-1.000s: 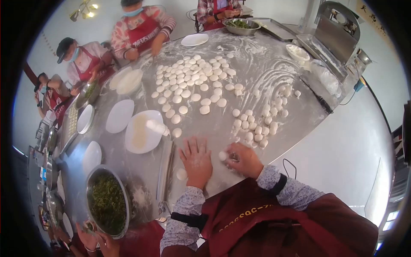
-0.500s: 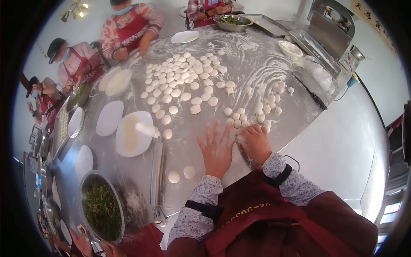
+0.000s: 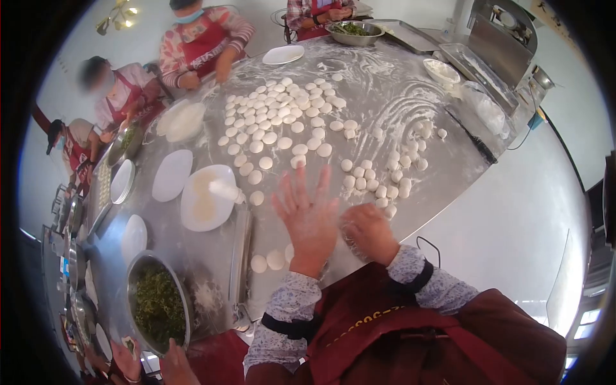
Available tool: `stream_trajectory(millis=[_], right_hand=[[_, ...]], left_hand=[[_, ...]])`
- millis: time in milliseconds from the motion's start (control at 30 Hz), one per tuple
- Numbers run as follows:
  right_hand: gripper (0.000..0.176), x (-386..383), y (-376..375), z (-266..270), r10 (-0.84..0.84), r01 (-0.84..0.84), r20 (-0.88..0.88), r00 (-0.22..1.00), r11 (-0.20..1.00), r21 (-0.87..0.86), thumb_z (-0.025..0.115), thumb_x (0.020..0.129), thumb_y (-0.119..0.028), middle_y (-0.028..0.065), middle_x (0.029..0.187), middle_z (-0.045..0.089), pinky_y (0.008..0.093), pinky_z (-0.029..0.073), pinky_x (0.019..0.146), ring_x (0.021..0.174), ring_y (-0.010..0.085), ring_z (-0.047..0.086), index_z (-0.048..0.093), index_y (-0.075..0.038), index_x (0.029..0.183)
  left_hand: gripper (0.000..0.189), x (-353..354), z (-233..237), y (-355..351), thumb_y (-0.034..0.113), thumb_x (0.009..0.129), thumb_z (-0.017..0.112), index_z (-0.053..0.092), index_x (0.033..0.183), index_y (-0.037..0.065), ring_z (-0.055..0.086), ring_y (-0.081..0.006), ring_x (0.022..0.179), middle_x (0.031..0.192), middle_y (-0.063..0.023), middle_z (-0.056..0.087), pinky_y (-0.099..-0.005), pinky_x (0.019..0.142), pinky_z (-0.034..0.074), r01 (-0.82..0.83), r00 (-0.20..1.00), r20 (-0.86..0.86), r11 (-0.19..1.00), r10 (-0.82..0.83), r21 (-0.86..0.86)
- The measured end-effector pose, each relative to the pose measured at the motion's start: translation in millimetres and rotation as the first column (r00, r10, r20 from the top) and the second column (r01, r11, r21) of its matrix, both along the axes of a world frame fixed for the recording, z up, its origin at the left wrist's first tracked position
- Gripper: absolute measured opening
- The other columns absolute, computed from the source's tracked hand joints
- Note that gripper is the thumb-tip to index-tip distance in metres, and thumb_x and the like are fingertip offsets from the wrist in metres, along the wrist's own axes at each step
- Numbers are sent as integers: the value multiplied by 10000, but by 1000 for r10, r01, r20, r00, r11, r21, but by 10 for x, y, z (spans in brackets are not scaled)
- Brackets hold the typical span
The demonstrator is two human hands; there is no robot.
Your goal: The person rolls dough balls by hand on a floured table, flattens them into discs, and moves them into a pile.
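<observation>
My left hand (image 3: 305, 224) hovers over or rests on the steel table with its fingers spread, slightly blurred. Beside its wrist lie flattened dough discs (image 3: 275, 259), one partly covered by the hand. My right hand (image 3: 371, 235) is curled near the table's front edge; whatever its fingers may hold is hidden. Just beyond it sits a loose group of small dough balls (image 3: 372, 185). Farther off, many floured dough discs (image 3: 276, 106) are spread over the middle of the table.
At left are a metal bowl of chopped greens (image 3: 157, 301), a rolling pin-like metal bar (image 3: 240, 256), and a white plate (image 3: 192, 208) with a white bottle (image 3: 226, 191) on it. Co-workers in red aprons (image 3: 202, 51) stand around the floury table (image 3: 410, 83). Another person's hands (image 3: 128, 359) are at lower left.
My left hand has moved left and lifted or slid toward the dough discs, where a third disc now shows. My right hand has drawn slightly back from the dough balls. The view has shifted slightly.
</observation>
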State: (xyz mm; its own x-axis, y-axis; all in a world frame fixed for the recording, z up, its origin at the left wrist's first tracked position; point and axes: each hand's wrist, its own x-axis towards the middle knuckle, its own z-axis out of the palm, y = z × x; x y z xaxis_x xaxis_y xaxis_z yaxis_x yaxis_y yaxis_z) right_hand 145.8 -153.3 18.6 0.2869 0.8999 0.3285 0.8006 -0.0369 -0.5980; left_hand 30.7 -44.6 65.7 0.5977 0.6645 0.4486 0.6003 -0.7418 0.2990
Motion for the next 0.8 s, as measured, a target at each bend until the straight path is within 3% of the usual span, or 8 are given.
stream_trajectory(millis=[133, 267, 400, 467, 600, 700, 767, 800], right_hand=[[298, 344, -205, 349, -289, 306, 219, 932, 951, -49, 664, 756, -148, 107, 1062, 589, 458, 355, 913, 1092, 301, 499, 619, -92, 1045], [302, 493, -176, 92, -274, 331, 385, 881, 940, -87, 687, 709, -183, 94, 1017, 606, 456, 348, 887, 1007, 275, 557, 610, -104, 991], [219, 238, -98, 221, -217, 242, 276, 936, 969, -57, 656, 764, -203, 83, 976, 613, 447, 350, 873, 962, 269, 577, 600, -110, 954], [182, 44, -39, 176, -33, 46, 73, 997, 981, -188, 628, 816, -228, 81, 959, 613, 446, 348, 873, 958, 270, 577, 603, -111, 953], [168, -210, 93, 34, 43, -33, 79, 996, 991, -129, 592, 860, -227, 70, 1005, 621, 435, 343, 891, 993, 255, 571, 611, -101, 969], [174, 1, 27, -98, 27, -19, 187, 982, 999, -44, 588, 861, -202, 90, 1010, 618, 439, 385, 856, 989, 259, 569, 626, -96, 994], [188, 223, -100, -32, 0, -2, 303, 953, 1000, 9, 604, 844, -174, 102, 1005, 615, 438, 411, 832, 976, 269, 572, 629, -85, 1008], [228, 309, -207, 132, -120, 117, 71, 990, 992, 51, 624, 815, -144, 115, 1006, 612, 432, 435, 807, 968, 278, 574, 623, -67, 1030]], left_hand=[[599, 280, -368, -143, 324, 907, 552, 362, 1468, 239, 172, -369, 1428, 1546, -122, 239, -633, 1104, 63, 111, 992, -56, 993, -114, -50], [593, 339, -598, -65, 334, 910, 544, 354, 1469, 284, 175, -366, 1428, 1547, -109, 249, -650, 1096, 61, 157, 982, -102, 987, -159, -29], [583, 121, -623, 11, 319, 912, 538, 359, 1465, 294, 191, -377, 1420, 1536, -106, 267, -655, 1093, 72, 135, 983, -121, 990, -139, -40], [575, -56, -646, 57, 282, 915, 528, 361, 1464, 296, 206, -392, 1411, 1526, -124, 276, -651, 1094, 82, 38, 981, -183, 993, -58, -109], [557, -197, -588, 174, 276, 923, 518, 370, 1460, 278, 257, -415, 1378, 1507, -143, 296, -650, 1083, 145, 8, 982, -187, 999, -14, -32], [576, -123, -442, 224, 290, 922, 522, 348, 1471, 271, 253, -411, 1383, 1504, -155, 290, -649, 1086, 140, -40, 991, -129, 999, 39, -10], [596, 0, -58, 150, 251, 920, 519, 326, 1484, 233, 194, -421, 1408, 1535, -147, 248, -634, 1104, 95, 13, 998, 68, 996, -7, -87], [596, 73, 46, 93, 251, 920, 519, 326, 1484, 233, 194, -421, 1408, 1535, -147, 248, -634, 1104, 95, 19, 997, 72, 995, -12, -98]])
